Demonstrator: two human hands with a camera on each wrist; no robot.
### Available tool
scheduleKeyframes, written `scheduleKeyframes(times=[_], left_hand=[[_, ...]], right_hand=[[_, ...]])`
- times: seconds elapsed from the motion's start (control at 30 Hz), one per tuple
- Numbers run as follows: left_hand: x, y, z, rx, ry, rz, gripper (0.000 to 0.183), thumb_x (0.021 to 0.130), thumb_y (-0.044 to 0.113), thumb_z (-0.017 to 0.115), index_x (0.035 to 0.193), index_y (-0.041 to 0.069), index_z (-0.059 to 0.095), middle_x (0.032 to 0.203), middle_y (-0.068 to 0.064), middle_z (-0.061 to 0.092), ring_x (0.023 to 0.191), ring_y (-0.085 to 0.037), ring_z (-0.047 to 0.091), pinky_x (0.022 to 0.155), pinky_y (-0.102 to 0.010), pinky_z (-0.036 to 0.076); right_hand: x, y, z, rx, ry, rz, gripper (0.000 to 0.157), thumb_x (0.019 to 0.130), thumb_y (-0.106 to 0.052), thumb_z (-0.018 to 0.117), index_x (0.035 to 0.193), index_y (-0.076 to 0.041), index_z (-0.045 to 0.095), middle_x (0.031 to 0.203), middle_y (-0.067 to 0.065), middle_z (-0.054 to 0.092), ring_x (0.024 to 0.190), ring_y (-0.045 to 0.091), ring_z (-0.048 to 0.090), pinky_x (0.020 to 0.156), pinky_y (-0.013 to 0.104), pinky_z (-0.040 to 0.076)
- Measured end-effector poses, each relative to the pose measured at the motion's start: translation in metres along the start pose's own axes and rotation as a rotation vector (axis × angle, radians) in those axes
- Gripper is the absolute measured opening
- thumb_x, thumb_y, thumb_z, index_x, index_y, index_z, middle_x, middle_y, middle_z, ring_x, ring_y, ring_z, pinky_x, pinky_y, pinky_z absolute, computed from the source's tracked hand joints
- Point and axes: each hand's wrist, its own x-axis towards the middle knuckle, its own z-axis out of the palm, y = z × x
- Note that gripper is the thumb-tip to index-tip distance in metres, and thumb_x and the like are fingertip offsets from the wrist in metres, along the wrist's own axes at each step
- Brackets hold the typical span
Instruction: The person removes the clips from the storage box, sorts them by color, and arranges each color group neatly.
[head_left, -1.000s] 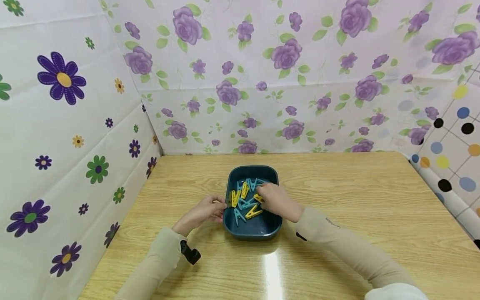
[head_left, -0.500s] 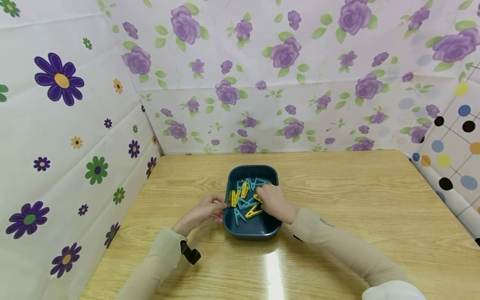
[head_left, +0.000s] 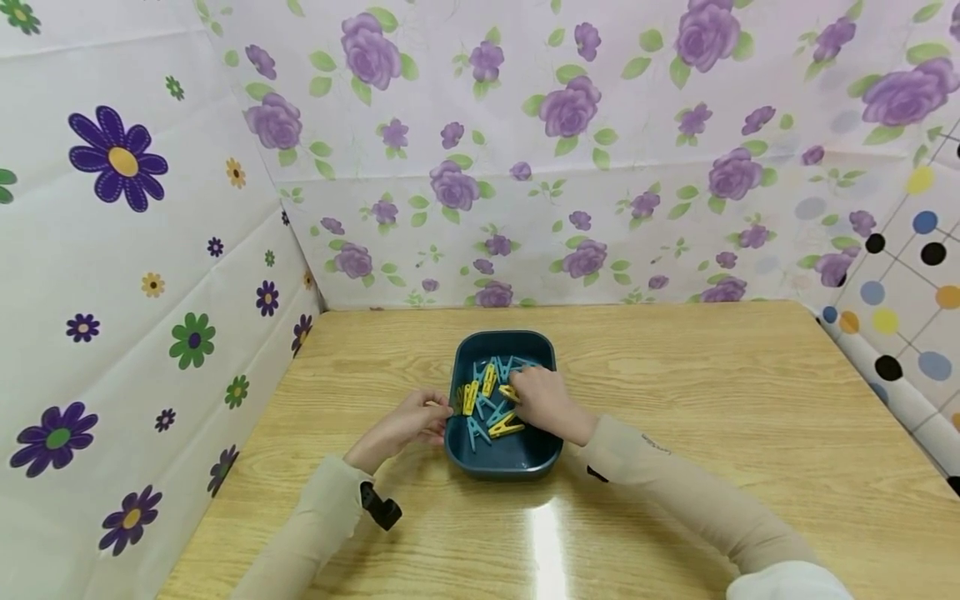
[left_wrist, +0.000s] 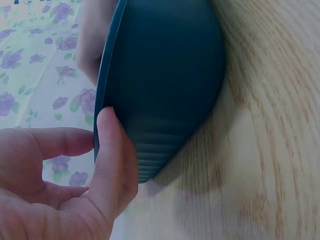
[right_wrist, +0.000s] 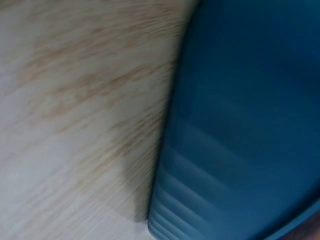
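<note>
A dark teal plastic box point(head_left: 510, 462) stands on the table, holding several blue and yellow clothespins. My left hand point(head_left: 412, 421) pinches the box's left rim; in the left wrist view, thumb and fingers point(left_wrist: 111, 150) lie on either side of the rim. My right hand point(head_left: 547, 404) reaches over the right rim into the box, knuckles up. A yellow clothespin point(head_left: 509, 392) shows right at its fingers, partly covered by the hand. The right fingertips are hidden, and I cannot tell whether they grip it. Beside them lie another yellow clothespin point(head_left: 506, 426) and a blue clothespin point(head_left: 477, 433).
The wooden table point(head_left: 712, 383) extends around the box. A floral cloth point(head_left: 525, 208) hangs behind it, and patterned sheets stand at the left and right. A black strap-on camera point(head_left: 381, 506) is on the left wrist. The right wrist view shows mostly the box's outer wall point(right_wrist: 240, 125).
My right hand has shifted slightly left inside the box. Several clothespins near its fingers have moved and turned a little. My left hand stays on the rim.
</note>
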Motion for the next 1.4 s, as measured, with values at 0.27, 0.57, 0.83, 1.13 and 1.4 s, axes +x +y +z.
scheduleKeyframes(times=[0.27,0.57,0.83,1.13,1.4], left_hand=[[0.001,-0.001,0.001,-0.004,0.002,-0.002,0.025,0.098,0.011,0.049,0.116,-0.006,0.047,0.084,-0.009,0.059,0.065,-0.01,0.059,0.06,-0.023,0.055],[-0.001,0.0,0.0,-0.004,0.004,-0.012,0.022,0.098,0.012,0.049,0.115,-0.002,0.047,0.079,-0.004,0.057,0.065,-0.011,0.058,0.063,-0.026,0.056],[-0.001,0.002,0.001,0.012,0.001,-0.018,0.023,0.099,0.012,0.048,0.115,-0.004,0.048,0.082,-0.006,0.057,0.066,-0.011,0.058,0.062,-0.024,0.055],[-0.001,0.001,0.001,0.003,0.012,-0.028,0.019,0.098,0.012,0.049,0.111,-0.002,0.05,0.085,-0.008,0.057,0.066,-0.012,0.058,0.062,-0.025,0.056],[-0.003,0.004,0.002,0.007,0.01,-0.035,0.021,0.1,0.014,0.048,0.113,-0.003,0.049,0.087,-0.008,0.058,0.067,-0.012,0.058,0.063,-0.026,0.056]], right_hand=[[-0.003,0.003,-0.011,0.155,0.123,-0.028,0.017,0.08,-0.016,0.076,0.089,-0.007,0.064,0.069,0.002,0.051,0.058,0.014,0.043,0.047,0.024,0.033],[-0.004,0.015,-0.014,0.364,0.166,0.063,0.027,0.084,-0.019,0.072,0.106,-0.004,0.066,0.092,0.009,0.063,0.072,0.015,0.056,0.062,0.028,0.05],[-0.007,0.027,-0.019,0.479,0.209,0.123,0.026,0.087,-0.019,0.068,0.107,-0.004,0.065,0.086,0.007,0.062,0.07,0.016,0.05,0.06,0.028,0.043],[-0.009,0.036,-0.021,0.547,0.271,0.158,0.028,0.088,-0.019,0.066,0.111,-0.003,0.064,0.092,0.009,0.065,0.078,0.022,0.058,0.069,0.035,0.049],[-0.013,0.048,-0.017,0.57,0.3,0.227,0.025,0.087,-0.019,0.065,0.106,-0.004,0.061,0.089,0.009,0.062,0.073,0.02,0.053,0.065,0.031,0.045]])
